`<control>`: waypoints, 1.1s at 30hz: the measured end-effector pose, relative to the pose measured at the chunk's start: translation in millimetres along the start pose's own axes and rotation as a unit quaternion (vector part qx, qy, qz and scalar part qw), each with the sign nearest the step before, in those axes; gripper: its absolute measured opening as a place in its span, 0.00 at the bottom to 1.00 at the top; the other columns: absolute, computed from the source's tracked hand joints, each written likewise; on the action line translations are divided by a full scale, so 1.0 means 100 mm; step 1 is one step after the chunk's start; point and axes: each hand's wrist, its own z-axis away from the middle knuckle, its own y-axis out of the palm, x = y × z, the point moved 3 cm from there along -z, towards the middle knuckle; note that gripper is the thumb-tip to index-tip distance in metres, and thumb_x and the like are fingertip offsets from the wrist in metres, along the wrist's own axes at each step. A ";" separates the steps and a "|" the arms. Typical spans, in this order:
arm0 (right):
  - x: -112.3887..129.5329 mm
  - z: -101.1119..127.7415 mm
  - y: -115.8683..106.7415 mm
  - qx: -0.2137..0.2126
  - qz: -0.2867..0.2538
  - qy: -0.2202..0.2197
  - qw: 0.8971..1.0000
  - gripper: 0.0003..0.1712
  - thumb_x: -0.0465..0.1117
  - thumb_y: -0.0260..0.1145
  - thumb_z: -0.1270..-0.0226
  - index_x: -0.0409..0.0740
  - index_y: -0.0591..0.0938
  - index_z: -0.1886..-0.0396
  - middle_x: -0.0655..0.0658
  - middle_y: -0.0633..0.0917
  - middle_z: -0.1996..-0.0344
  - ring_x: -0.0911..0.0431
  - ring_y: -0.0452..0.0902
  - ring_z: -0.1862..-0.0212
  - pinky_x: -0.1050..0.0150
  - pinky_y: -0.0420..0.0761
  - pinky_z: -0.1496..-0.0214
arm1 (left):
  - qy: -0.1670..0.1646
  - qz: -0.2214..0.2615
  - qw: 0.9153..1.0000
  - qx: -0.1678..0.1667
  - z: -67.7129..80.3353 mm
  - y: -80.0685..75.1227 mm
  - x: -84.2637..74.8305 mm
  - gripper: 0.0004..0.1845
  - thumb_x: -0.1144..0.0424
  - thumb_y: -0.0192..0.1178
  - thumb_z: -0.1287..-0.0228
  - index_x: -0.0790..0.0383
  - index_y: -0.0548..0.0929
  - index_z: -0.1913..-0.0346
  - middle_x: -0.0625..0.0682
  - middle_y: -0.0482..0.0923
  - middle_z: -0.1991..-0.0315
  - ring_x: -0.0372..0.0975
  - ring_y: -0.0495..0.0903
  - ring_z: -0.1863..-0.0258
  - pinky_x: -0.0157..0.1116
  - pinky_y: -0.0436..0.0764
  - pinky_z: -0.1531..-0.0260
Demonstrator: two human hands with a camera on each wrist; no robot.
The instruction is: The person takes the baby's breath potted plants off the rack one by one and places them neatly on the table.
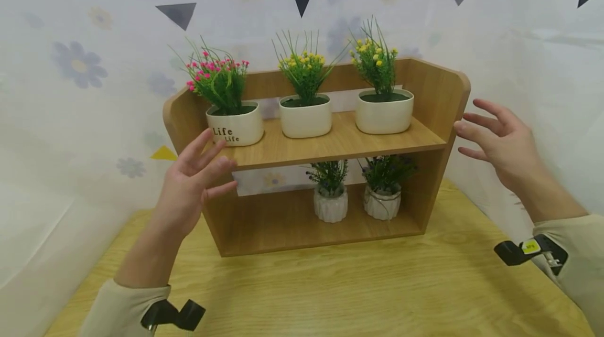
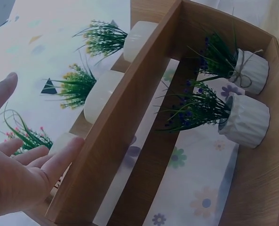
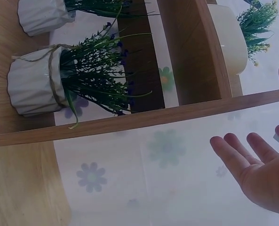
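Before flowered cloth [image 1: 77, 64] we see the left hand [image 1: 186, 187], its grip relaxed, empty, near the white pot [image 1: 250, 126] (we read "Life" twice), the shelf [image 1: 337, 149] on wooden tabletop [image 1: 330, 290], then the right hand [image 1: 506, 148], likewise empty and relaxed.

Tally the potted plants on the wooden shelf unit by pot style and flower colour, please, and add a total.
Pink-flowered smooth pot: 1
Yellow-flowered smooth pots: 2
Purplish-flowered ridged pots: 2
Total: 5 potted plants
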 end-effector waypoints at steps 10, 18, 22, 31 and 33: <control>-0.04 -0.10 0.07 -0.012 0.054 -0.002 0.998 0.40 0.35 0.70 0.33 0.53 0.67 0.24 0.37 0.67 0.33 0.61 0.81 0.51 0.67 0.85 0.65 | 0.010 0.014 1.000 -0.023 -0.20 -0.01 -0.06 0.41 0.65 0.62 0.28 0.52 0.52 0.19 0.58 0.52 0.21 0.57 0.61 0.27 0.44 0.82 0.50; -0.06 -0.16 0.15 -0.027 0.235 -0.002 0.972 0.39 0.47 0.67 0.29 0.59 0.63 0.22 0.39 0.65 0.28 0.49 0.72 0.38 0.74 0.82 0.64 | 0.012 0.015 0.998 -0.053 -0.31 0.00 -0.09 0.42 0.63 0.64 0.30 0.51 0.55 0.19 0.58 0.56 0.22 0.51 0.63 0.27 0.45 0.82 0.52; -0.07 -0.19 0.18 -0.033 0.282 -0.013 0.959 0.37 0.49 0.65 0.27 0.58 0.64 0.22 0.40 0.70 0.32 0.56 0.75 0.44 0.75 0.82 0.64 | 0.019 -0.019 0.997 -0.074 -0.35 -0.01 -0.10 0.43 0.62 0.66 0.32 0.51 0.56 0.20 0.55 0.53 0.21 0.48 0.61 0.26 0.50 0.78 0.46; -0.08 -0.17 0.19 -0.025 0.282 -0.017 0.959 0.36 0.49 0.65 0.27 0.59 0.65 0.22 0.40 0.70 0.35 0.56 0.76 0.45 0.74 0.82 0.64 | 0.023 -0.096 0.987 -0.125 -0.46 -0.05 -0.08 0.45 0.57 0.70 0.36 0.47 0.57 0.20 0.52 0.52 0.21 0.42 0.53 0.23 0.57 0.67 0.34; -0.08 -0.16 0.18 -0.024 0.283 -0.021 0.958 0.36 0.48 0.65 0.27 0.58 0.65 0.22 0.40 0.71 0.36 0.60 0.76 0.48 0.74 0.82 0.64 | 0.023 -0.122 0.982 -0.144 -0.51 -0.06 -0.06 0.46 0.57 0.71 0.37 0.48 0.58 0.20 0.52 0.53 0.21 0.42 0.55 0.24 0.53 0.67 0.33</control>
